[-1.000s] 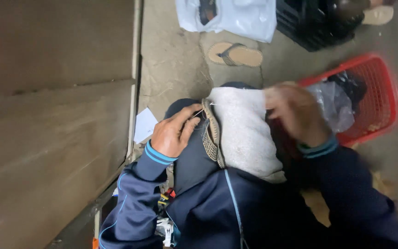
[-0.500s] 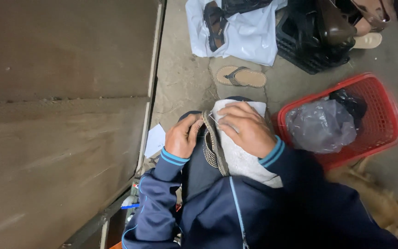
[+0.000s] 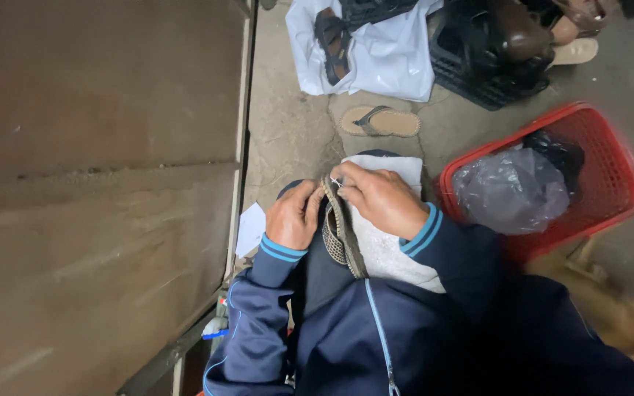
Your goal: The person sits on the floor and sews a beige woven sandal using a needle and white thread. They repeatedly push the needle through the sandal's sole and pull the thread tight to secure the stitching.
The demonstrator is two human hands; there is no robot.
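A: Your fingers point(image 3: 315, 196) on the left hand point(image 3: 293, 215) are curled round the edge of the shoe point(image 3: 339, 231), which stands on edge on your lap. How's the other side?

B: Your right hand point(image 3: 379, 199) is pinched shut at the shoe's toe end; whatever it nips is too small to make out. The shoe leans against the white cloth point(image 3: 387, 249) over your knee.

A: And around you?

B: A red basket point(image 3: 610, 183) just beside your right arm, a tan flip-flop point(image 3: 380, 121) on the floor ahead

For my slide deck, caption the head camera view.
Both hands, left hand and right hand, grip a worn sandal over a lap cloth.
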